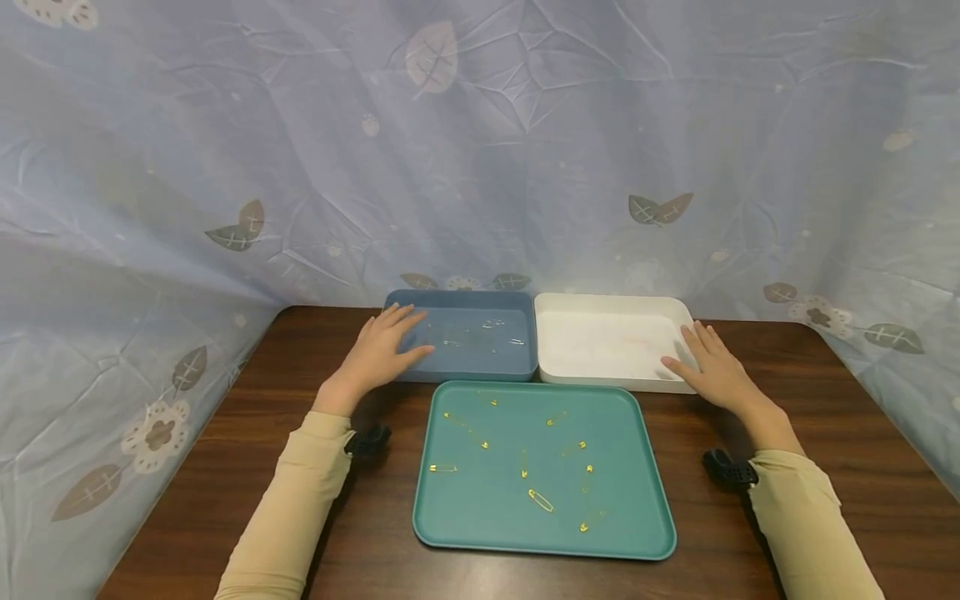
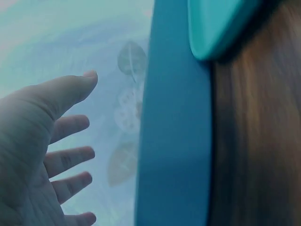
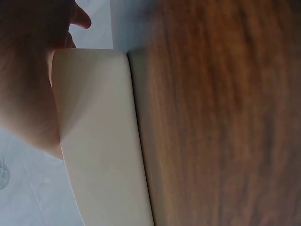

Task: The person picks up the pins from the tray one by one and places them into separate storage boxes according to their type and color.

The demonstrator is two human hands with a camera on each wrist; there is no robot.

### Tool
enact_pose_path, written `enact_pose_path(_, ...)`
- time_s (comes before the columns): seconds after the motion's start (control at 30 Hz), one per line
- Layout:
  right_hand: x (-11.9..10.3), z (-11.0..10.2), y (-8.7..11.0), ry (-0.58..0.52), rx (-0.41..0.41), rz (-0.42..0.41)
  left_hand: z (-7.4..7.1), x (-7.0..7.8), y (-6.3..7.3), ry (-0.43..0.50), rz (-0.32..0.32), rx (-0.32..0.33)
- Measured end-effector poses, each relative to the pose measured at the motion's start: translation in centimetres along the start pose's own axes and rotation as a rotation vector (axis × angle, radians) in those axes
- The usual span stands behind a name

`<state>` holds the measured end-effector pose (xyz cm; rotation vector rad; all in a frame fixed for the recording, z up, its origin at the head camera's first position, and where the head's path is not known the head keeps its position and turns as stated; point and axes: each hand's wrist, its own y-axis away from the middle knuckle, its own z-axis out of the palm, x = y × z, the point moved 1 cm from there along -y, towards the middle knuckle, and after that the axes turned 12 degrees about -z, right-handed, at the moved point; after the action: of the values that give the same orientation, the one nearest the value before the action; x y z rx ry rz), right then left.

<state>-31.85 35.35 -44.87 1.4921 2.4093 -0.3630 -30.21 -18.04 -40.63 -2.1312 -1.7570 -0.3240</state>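
Observation:
My left hand (image 1: 382, 346) hovers over the left end of a blue tray (image 1: 465, 367), fingers straight and spread. In the left wrist view that hand (image 2: 28, 150) holds nothing, and the blue tray's side wall (image 2: 174, 141) runs beside it. Several silver safety pins (image 1: 517, 342) lie in the blue tray. At the right end of a white tray (image 1: 600, 342), my right hand (image 1: 716, 371) has its fingers extended, the thumb over the rim. The right wrist view shows the right hand (image 3: 28, 94) partly hidden behind the white tray's wall (image 3: 96, 132).
A teal tray (image 1: 480, 512) with several scattered gold safety pins (image 1: 541, 501) lies in front of the other two, between my forearms. All three trays are on a dark wooden table (image 1: 300, 367). A patterned cloth (image 1: 480, 167) hangs behind the table and along its sides.

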Motion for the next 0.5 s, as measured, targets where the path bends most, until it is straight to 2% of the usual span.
enact_pose_path(0.07,0.0,-0.1,0.0,-0.004,-0.002,0.003,-0.1,0.7,0.1,0.018,0.042,0.017)
enact_pose_path(0.17,0.2,-0.1,0.0,-0.007,-0.001,0.005,-0.2,1.8,0.3,0.062,0.072,0.017)
enact_pose_path(0.33,0.3,0.0,0.0,-0.009,0.010,0.004,-0.1,3.2,0.7,0.171,0.097,-0.043)
enact_pose_path(0.5,0.3,0.3,0.0,-0.004,0.014,-0.001,0.6,3.5,1.4,0.260,0.143,-0.082)
